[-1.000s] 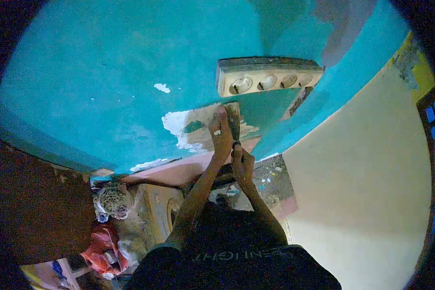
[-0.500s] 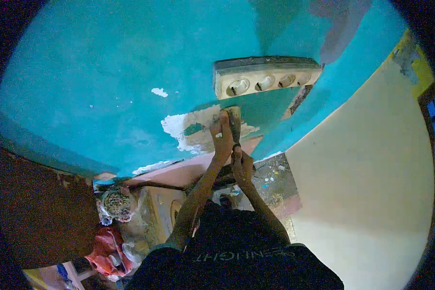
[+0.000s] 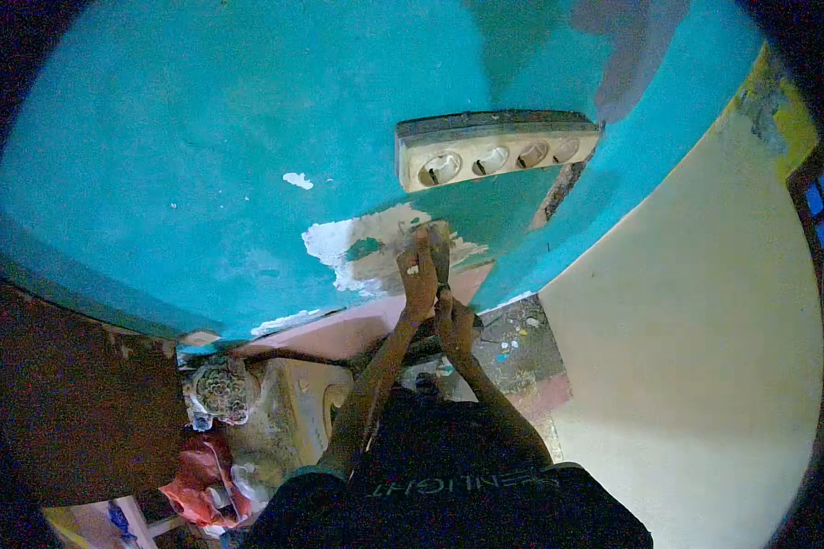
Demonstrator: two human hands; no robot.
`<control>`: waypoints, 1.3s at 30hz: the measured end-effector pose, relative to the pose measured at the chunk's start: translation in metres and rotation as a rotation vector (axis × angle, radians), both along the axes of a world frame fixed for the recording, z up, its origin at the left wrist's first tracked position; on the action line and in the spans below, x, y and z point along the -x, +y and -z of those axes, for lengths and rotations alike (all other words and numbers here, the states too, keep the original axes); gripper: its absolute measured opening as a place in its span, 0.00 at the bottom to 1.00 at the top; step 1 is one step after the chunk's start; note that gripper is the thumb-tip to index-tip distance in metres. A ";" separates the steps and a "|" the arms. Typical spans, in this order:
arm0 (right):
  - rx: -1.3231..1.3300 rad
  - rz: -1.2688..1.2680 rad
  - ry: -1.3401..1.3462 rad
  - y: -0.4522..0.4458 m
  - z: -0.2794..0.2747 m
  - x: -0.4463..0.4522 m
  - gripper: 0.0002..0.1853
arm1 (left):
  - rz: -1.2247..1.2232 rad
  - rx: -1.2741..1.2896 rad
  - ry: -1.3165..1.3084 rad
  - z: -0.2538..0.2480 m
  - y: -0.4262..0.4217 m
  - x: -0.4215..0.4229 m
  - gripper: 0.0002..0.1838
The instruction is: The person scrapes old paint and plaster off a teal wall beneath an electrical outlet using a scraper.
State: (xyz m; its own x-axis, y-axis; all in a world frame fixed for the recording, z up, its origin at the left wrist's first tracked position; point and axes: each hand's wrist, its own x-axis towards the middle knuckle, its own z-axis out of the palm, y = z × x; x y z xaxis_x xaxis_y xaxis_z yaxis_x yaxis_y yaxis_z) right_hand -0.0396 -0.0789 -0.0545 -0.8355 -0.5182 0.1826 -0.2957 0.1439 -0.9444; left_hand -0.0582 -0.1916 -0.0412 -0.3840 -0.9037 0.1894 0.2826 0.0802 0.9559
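Note:
A scraper point(image 3: 439, 242) with a wide blade rests against the turquoise wall point(image 3: 201, 165), at the right part of a patch of peeled paint point(image 3: 375, 236). My left hand point(image 3: 418, 285) is closed on the scraper near its blade, with the thumb up along it. Lower down, my right hand point(image 3: 456, 322) wraps round the handle, which is mostly hidden by the fingers. A pale fleck sits on the left hand.
Above the hands a row of several sockets point(image 3: 490, 160) juts from the wall. Paint chips lie on the floor point(image 3: 526, 352) at lower right. A flower-like ornament point(image 3: 222, 389) and a red plastic bag point(image 3: 201, 480) are at lower left. A cream wall point(image 3: 677, 302) stands on the right.
Both hands and the scraper have moved down across the peeled patch, away from the sockets. More of the patch's upper edge shows. The view has shifted slightly.

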 end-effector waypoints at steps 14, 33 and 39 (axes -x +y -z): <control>0.112 -0.073 -0.028 0.001 -0.015 -0.003 0.27 | -0.081 0.147 -0.043 0.010 -0.003 0.003 0.16; 0.073 -0.051 -0.171 -0.011 -0.023 -0.002 0.27 | -0.172 0.273 -0.013 -0.018 -0.007 0.001 0.16; 0.027 -0.067 -0.158 -0.001 -0.035 -0.007 0.28 | -0.161 0.235 -0.029 -0.040 0.008 -0.007 0.17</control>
State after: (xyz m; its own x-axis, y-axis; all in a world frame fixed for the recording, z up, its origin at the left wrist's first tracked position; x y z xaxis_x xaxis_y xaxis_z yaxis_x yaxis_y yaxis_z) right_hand -0.0322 -0.0799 -0.0197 -0.8185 -0.5707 0.0662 -0.1513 0.1030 -0.9831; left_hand -0.0508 -0.1836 -0.0009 -0.2473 -0.8863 0.3915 0.2208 0.3419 0.9134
